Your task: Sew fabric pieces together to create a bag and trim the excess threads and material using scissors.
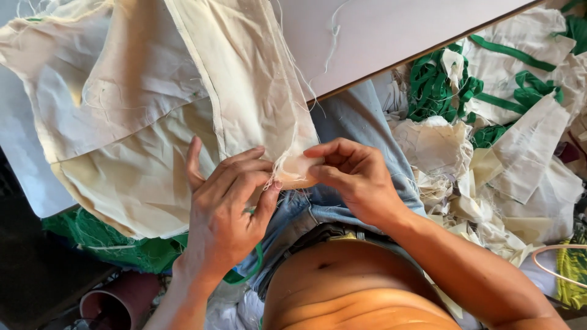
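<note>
Both hands pinch the frayed corner of the cloth point(183, 110). The left hand point(229, 211) sits at 8 o'clock of that corner, the right hand point(351, 177) at 4 o'clock, below the tabletop point(391, 30).

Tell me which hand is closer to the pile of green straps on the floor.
Right. The right hand pinches the frayed corner of the cream cloth, on the side toward the green straps. The left hand grips the same corner farther from them.

Pale table point(391, 30) w/ cream cloth point(153, 91) draped over edge; loose thread point(333, 36) on top.
</note>
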